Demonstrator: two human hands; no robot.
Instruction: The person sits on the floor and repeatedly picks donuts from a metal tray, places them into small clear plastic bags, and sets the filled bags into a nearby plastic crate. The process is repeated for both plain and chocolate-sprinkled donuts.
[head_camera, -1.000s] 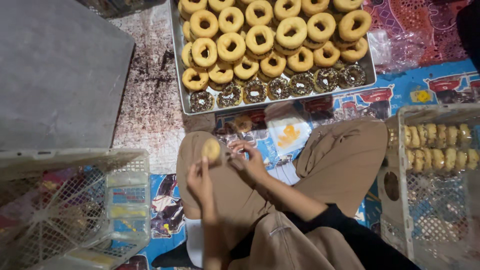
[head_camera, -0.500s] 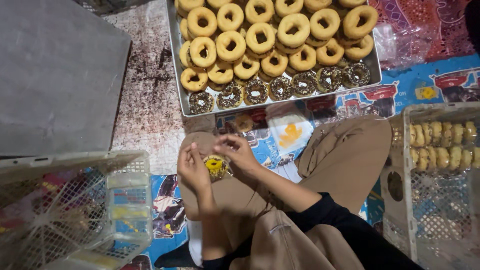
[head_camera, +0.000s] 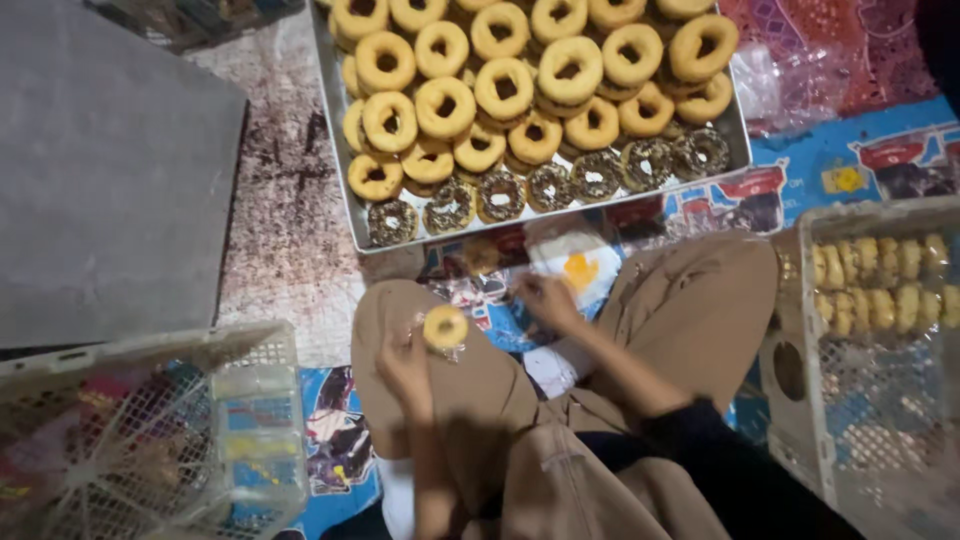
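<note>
Golden, the doughnut (head_camera: 445, 326) sits pinched in the left hand (head_camera: 405, 362) over the knee, seemingly inside clear wrap, while the right hand (head_camera: 545, 300) hovers nearby, fingers loosely curled on nothing, below the tray (head_camera: 345, 200).

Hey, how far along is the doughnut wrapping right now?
Done: packed doughnuts sit in rows in the white crate on the right. In hand: the left hand holds one doughnut in clear wrap on the knee; the right hand is beside it, holding nothing I can make out. Left: the metal tray is piled with unwrapped doughnuts.
</note>
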